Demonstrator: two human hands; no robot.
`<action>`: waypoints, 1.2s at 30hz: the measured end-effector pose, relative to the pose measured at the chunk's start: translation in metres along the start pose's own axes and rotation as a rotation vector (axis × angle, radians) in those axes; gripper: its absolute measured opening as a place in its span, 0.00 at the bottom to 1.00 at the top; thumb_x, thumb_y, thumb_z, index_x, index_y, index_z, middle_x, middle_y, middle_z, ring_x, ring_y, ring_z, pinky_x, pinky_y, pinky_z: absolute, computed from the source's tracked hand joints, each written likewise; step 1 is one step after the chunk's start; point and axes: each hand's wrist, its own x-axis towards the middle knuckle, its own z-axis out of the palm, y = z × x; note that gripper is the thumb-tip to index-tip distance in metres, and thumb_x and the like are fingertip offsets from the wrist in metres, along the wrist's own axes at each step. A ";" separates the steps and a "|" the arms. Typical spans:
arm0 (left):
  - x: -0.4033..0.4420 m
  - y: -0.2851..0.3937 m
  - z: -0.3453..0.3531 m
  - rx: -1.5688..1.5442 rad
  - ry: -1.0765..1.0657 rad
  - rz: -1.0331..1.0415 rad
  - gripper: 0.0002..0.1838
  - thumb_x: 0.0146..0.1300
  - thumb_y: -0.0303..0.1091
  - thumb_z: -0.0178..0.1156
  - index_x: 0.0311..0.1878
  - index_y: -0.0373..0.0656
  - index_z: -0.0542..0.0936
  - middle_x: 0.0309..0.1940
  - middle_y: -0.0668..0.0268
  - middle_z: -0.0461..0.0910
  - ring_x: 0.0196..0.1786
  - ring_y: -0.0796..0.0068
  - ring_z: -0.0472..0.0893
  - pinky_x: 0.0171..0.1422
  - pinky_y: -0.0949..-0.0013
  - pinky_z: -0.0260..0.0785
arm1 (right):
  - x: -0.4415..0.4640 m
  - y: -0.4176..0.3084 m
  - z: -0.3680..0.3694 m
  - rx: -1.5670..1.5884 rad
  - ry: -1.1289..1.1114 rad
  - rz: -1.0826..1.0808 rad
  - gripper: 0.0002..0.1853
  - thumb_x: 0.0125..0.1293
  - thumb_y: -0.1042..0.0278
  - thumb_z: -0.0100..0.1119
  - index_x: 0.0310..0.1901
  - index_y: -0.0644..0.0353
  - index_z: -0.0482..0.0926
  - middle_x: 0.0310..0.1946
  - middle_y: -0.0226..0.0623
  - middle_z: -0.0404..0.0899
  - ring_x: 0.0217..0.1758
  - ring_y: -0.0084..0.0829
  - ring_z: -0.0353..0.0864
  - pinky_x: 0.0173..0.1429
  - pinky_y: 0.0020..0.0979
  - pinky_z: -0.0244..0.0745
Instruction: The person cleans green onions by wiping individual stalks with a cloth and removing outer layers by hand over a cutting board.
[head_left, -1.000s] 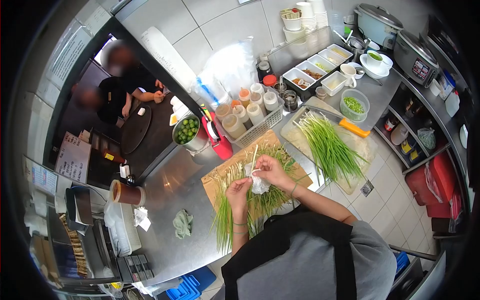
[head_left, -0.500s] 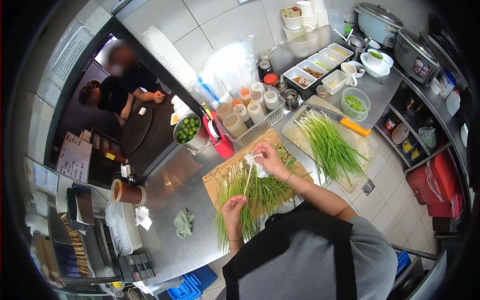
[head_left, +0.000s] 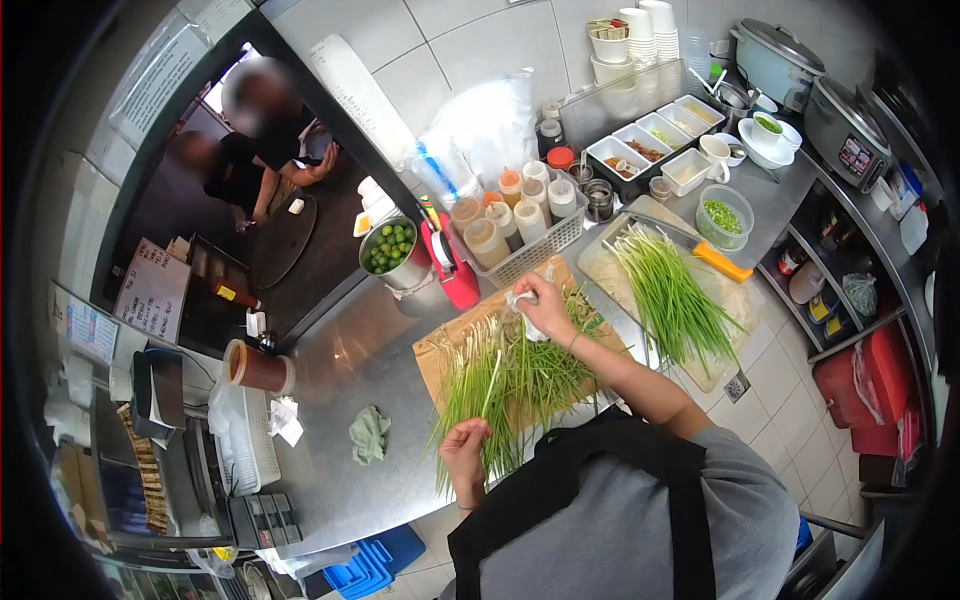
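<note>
My left hand is closed at the lower left edge of the green onion pile, pinching a stalk that reaches up over the pile. My right hand is closed at the top of the brown paper, with a white crumpled tissue at its fingers. The loose green onions lie spread across the paper. To the right, a second bunch of green onions lies on a cutting board, beside a knife with an orange handle.
Squeeze bottles stand in a white basket; a pot of green limes is left of it. A green cloth lies on the steel counter. Chopped greens fill a bowl. Two people stand beyond the opening.
My hands have moved apart, the left down toward the front and the right up and away with the tissue. The view has shifted slightly. A person beyond the opening has moved an arm.
</note>
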 end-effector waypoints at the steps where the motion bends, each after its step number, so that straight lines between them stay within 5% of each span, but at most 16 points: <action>1: -0.001 -0.001 -0.006 -0.017 0.005 -0.002 0.05 0.55 0.20 0.60 0.36 0.32 0.78 0.27 0.63 0.80 0.28 0.78 0.77 0.37 0.75 0.71 | 0.000 -0.006 -0.004 -0.019 -0.035 0.017 0.08 0.48 0.78 0.59 0.32 0.61 0.73 0.25 0.35 0.75 0.30 0.29 0.75 0.38 0.28 0.70; 3: -0.004 -0.002 -0.018 -0.157 0.000 -0.032 0.07 0.57 0.20 0.59 0.40 0.33 0.78 0.29 0.63 0.80 0.30 0.78 0.77 0.39 0.72 0.71 | 0.004 -0.019 -0.013 -0.055 -0.107 0.043 0.08 0.49 0.78 0.59 0.33 0.61 0.73 0.28 0.37 0.76 0.32 0.32 0.76 0.40 0.30 0.71; 9: 0.008 0.016 -0.003 -0.362 -0.047 -0.214 0.13 0.63 0.25 0.53 0.51 0.41 0.74 0.34 0.70 0.77 0.37 0.80 0.75 0.42 0.68 0.71 | -0.013 -0.032 -0.019 -0.404 -0.349 -0.318 0.07 0.51 0.73 0.61 0.33 0.58 0.76 0.34 0.41 0.76 0.40 0.43 0.75 0.45 0.38 0.69; 13: 0.022 0.016 0.017 -0.346 -0.162 -0.216 0.16 0.64 0.29 0.51 0.55 0.43 0.72 0.34 0.73 0.74 0.39 0.81 0.73 0.40 0.70 0.68 | -0.018 -0.064 -0.021 -0.679 -0.372 -0.352 0.07 0.51 0.68 0.62 0.31 0.57 0.75 0.32 0.38 0.76 0.40 0.41 0.75 0.44 0.40 0.67; 22: 0.038 0.029 0.063 -0.272 -0.230 -0.172 0.10 0.68 0.36 0.47 0.49 0.45 0.71 0.30 0.72 0.71 0.32 0.80 0.70 0.30 0.76 0.62 | -0.012 -0.080 -0.033 -0.812 -0.367 -0.293 0.10 0.49 0.65 0.64 0.25 0.62 0.75 0.27 0.40 0.76 0.30 0.43 0.77 0.34 0.39 0.70; 25: 0.049 0.025 0.068 -0.273 -0.244 -0.190 0.10 0.69 0.37 0.47 0.47 0.45 0.71 0.28 0.72 0.71 0.31 0.80 0.70 0.30 0.76 0.63 | -0.011 -0.071 -0.039 -0.647 -0.298 -0.298 0.11 0.51 0.68 0.63 0.22 0.64 0.73 0.22 0.40 0.75 0.23 0.38 0.76 0.28 0.35 0.69; 31: 0.074 0.007 0.077 -0.168 -0.281 -0.242 0.10 0.68 0.38 0.49 0.45 0.43 0.73 0.28 0.70 0.74 0.29 0.80 0.74 0.30 0.76 0.66 | -0.004 -0.019 -0.034 0.259 -0.229 0.161 0.11 0.56 0.74 0.59 0.19 0.58 0.70 0.17 0.25 0.73 0.22 0.16 0.69 0.26 0.22 0.64; 36: 0.087 0.000 0.099 -0.112 -0.342 -0.296 0.11 0.67 0.37 0.50 0.43 0.41 0.74 0.31 0.65 0.78 0.32 0.78 0.77 0.33 0.75 0.71 | -0.015 -0.039 -0.042 0.436 -0.277 0.581 0.03 0.60 0.70 0.59 0.34 0.56 0.75 0.30 0.24 0.76 0.28 0.13 0.70 0.31 0.17 0.65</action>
